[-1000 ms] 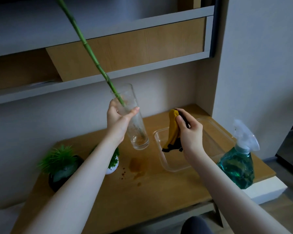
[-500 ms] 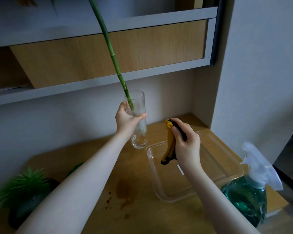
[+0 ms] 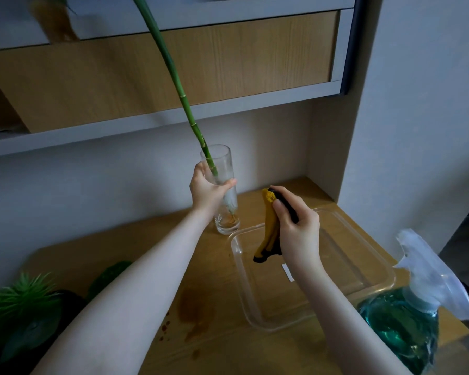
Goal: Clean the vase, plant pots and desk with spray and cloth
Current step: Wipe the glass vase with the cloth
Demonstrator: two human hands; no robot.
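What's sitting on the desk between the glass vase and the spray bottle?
In the head view, a clear plastic tray lies between the glass vase and spray bottle. Over it, the right hand grips a yellow-and-black cloth.

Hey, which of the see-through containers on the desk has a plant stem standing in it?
The tall glass vase, gripped by the left hand, holds the green stem. The shallow clear plastic tray beside it has none.
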